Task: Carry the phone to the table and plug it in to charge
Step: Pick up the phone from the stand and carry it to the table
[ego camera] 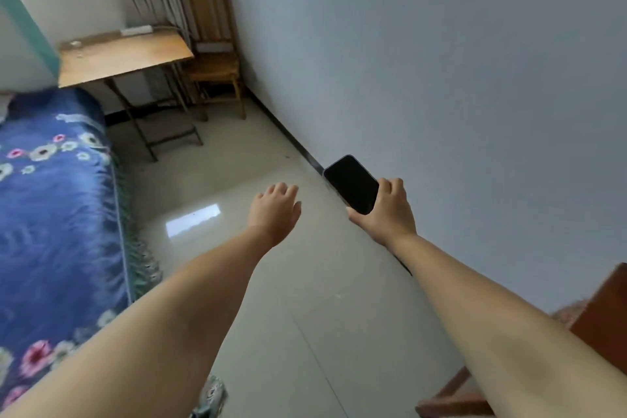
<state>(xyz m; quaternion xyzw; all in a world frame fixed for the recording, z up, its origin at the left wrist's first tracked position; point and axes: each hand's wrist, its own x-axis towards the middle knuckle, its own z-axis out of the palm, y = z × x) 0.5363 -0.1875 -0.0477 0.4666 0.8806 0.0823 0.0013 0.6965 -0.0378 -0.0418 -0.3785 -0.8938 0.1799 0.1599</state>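
1. One bed (57, 214) under a blue flowered cover is lying along the left, leaving a strip of bare floor (271, 282) between it and the right wall as the way through.
2. One wooden table (122, 56) is standing at the far end by the window, with one chair (212, 44) tucked just to its right.
3. One white strip, probably a power socket bar (136, 31), is lying at the table's far edge, likely there for charging.
4. One phone (351, 184) is being carried, well apart from the table, screen up and dark.
5. The right hand (390, 210) is clamping the phone's near end; the left hand (274, 210) is hanging open, holding nothing.
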